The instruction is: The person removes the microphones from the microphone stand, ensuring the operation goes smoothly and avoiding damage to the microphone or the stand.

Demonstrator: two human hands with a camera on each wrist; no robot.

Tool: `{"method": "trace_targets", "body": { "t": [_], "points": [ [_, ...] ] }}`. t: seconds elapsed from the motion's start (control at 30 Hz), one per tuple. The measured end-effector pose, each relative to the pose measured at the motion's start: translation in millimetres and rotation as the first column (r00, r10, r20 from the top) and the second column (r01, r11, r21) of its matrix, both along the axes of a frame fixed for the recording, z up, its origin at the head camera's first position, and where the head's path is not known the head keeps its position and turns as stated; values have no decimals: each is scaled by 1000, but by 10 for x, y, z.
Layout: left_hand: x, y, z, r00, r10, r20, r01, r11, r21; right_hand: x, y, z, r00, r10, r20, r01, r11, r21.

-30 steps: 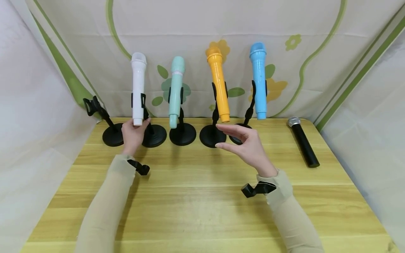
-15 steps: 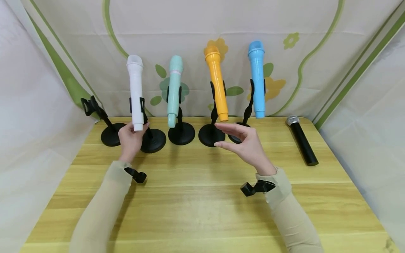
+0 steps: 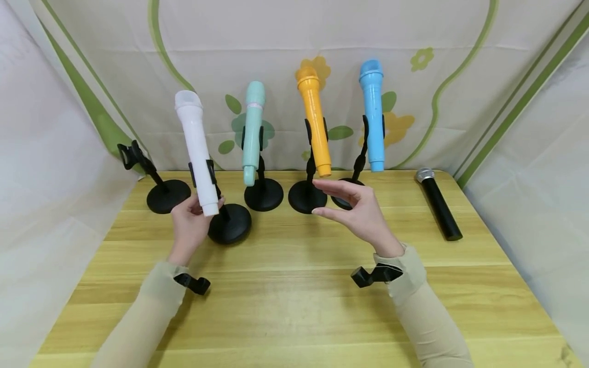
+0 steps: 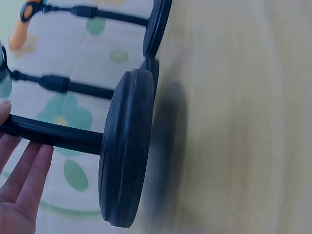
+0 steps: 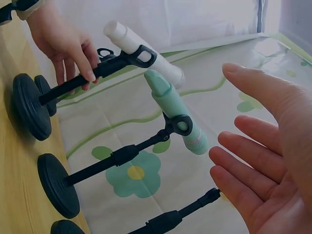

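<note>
My left hand point(image 3: 189, 227) grips the upright pole point(image 4: 56, 136) of a black microphone stand, its thumb and fingers around it. That stand's round base point(image 3: 230, 226) hangs just over the table with a shadow beside it in the left wrist view. In its clip leans a white microphone point(image 3: 195, 143), tilted to the left. My right hand point(image 3: 359, 212) holds nothing, its thumb and fingers spread apart in front of the stand with the orange microphone point(image 3: 315, 122). A mint-green microphone point(image 3: 253, 135) sits in its own stand between my hands.
A blue microphone point(image 3: 374, 117) stands in a clip at the right. At far left is a stand with an unfilled clip point(image 3: 133, 153). A black microphone with a silver head point(image 3: 439, 207) lies on the wooden table point(image 3: 294, 306). Behind hangs a flowered cloth point(image 3: 285, 30).
My left hand has drawn the stand with the white microphone toward me and slightly right at its base, the microphone leaning further left. My right hand has barely moved.
</note>
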State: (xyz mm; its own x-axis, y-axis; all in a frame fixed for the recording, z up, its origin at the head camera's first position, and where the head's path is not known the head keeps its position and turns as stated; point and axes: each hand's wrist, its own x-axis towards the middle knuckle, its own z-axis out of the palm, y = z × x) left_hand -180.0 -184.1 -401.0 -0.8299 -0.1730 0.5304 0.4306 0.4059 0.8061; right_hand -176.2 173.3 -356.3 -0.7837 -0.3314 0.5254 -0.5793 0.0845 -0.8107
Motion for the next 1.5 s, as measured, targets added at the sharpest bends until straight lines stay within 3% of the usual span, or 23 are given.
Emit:
{"method": "trace_targets", "body": {
  "t": [0.33, 0.63, 0.8, 1.2, 1.33, 1.5],
  "points": [
    [273, 204, -6, 997, -71, -24, 70, 997, -39, 64, 15, 48, 1000, -2, 12, 2, 1000, 11],
    [404, 468, 4, 976, -200, -87, 197, 980, -32, 100, 34, 29, 1000, -5, 15, 5, 1000, 29],
    [423, 625, 12, 957, -272, -103, 268, 962, -54, 137, 56, 62, 1000, -15, 28, 14, 1000, 27],
    [389, 1027, -127, 908, -418, 7, 418, 908, 31, 178, 163, 110, 998, -17, 68, 14, 999, 43],
    [363, 1173, -162, 893, -449, 8, 448, 892, 50, 179, 172, 115, 995, -2, 101, -2, 999, 41],
    [331, 1353, -192, 859, -513, 1, 510, 855, 94, 172, 150, 119, 988, 25, 152, -29, 999, 20]
  ]
}}
